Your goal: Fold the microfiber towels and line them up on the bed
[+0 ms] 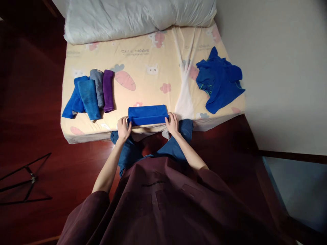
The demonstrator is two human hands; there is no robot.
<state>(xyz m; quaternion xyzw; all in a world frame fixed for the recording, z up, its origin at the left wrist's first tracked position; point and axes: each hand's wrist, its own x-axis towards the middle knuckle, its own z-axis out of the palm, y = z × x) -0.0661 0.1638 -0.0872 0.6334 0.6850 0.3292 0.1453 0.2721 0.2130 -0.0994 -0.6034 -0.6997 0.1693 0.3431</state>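
Note:
A blue cloth (pixel 148 115), partly rolled or folded into a wide strip, lies at the near edge of the bed. My left hand (pixel 124 128) grips its left end, thumb on the near side. At the right end, my right hand (pixel 172 123) holds the cloth in the same way. Several rolled cloths lie to the left: a purple one (pixel 108 91), a grey one (pixel 97 87), a teal one (pixel 89 98) and darker blue ones (pixel 69 105). On the right sits a crumpled heap of blue cloth (pixel 221 80).
The bed (pixel 150 88) has a yellow sheet printed with carrots and rabbits. A pale quilt (pixel 138 17) lies along its far side. A white wall (pixel 276 68) stands at the right, and black tripod legs (pixel 32 177) rest on the floor at the left.

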